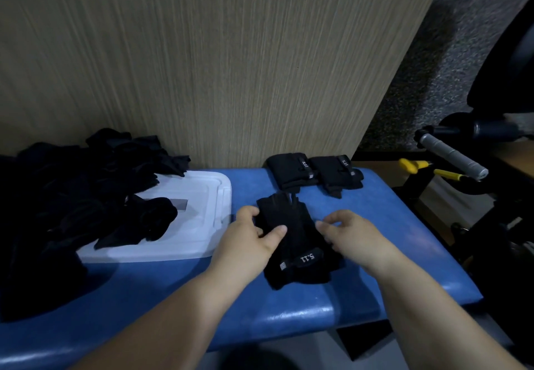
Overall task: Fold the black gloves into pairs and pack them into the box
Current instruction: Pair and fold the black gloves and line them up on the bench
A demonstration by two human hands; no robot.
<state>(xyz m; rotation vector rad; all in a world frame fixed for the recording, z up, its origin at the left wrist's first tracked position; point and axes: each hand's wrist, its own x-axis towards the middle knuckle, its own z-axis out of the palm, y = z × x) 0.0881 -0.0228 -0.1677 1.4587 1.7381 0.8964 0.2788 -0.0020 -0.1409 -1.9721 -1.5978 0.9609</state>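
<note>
Pinches the left edge of the black gloves (300,245) with the left hand (251,236), thumb on top, fingers curled round the edge. Reaches in from 3 o'clock with the right hand (351,235), fingers bent down onto the right edge of the same gloves. Too blurry there to tell a grip from a touch.

Lie flat in the middle of the blue desk (398,225), those gloves, with the "5.11" cuff toward 6 o'clock and the finger ends toward 12 o'clock.

At 12 o'clock from them, near the far edge of the desk and apart from the hands, two folded pairs (291,174) side by side and touching, right up by the wood wall (202,66).

At 9 o'clock, just beside the left hand, a white box lid (205,196) lying flat on the desk. Over its left part and further out toward 9 o'clock, a big loose pile of black gloves (72,196).

At 3 o'clock, off the desk, a black machine (491,239) with a grey handle (453,156) and yellow grips (413,165).
</note>
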